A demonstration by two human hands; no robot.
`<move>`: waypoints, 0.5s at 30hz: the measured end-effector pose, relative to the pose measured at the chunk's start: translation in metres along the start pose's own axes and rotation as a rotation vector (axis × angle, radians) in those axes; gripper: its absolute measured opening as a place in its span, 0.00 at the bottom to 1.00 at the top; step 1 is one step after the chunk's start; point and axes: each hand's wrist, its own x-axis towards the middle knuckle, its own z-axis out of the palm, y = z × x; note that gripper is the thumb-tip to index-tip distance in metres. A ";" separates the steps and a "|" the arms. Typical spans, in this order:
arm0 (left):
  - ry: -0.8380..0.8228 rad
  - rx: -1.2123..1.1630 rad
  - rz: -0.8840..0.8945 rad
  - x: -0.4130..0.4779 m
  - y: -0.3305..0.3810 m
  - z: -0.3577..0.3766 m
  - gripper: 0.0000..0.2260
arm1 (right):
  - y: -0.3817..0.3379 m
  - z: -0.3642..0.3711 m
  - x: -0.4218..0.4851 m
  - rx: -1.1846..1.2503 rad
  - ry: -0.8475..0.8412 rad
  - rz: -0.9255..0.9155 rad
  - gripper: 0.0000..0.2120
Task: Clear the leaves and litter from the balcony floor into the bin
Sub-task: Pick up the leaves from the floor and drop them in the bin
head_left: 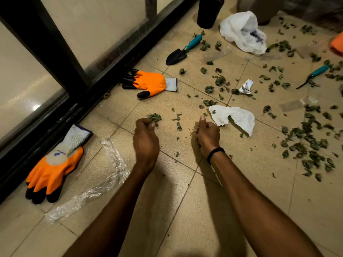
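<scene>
The left hand point(146, 135) is clenched round a clump of leaves point(154, 117) low over the floor point(185, 210); the right hand point(207, 136) is curled on a few more scraps. Light, dry and crumbly, they likely want loose scooped handfuls, not pinching; most lie scattered rightward, past the crumpled tissue point(233, 117).

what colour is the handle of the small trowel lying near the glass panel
Teal. The trowel handle shows best in the head view, next to its black blade.
</scene>
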 end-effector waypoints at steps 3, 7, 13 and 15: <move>0.001 0.211 0.012 0.015 -0.016 -0.015 0.12 | -0.013 0.011 -0.012 -0.254 -0.105 -0.176 0.15; -0.182 0.497 0.177 0.028 -0.026 -0.016 0.15 | -0.026 0.032 -0.024 -0.428 -0.216 -0.465 0.12; -0.168 0.443 0.259 0.024 -0.031 -0.017 0.08 | -0.048 0.071 -0.029 -0.668 -0.505 -0.582 0.16; -0.101 0.309 0.201 0.022 -0.030 -0.022 0.07 | -0.044 0.081 -0.030 -0.657 -0.560 -0.572 0.09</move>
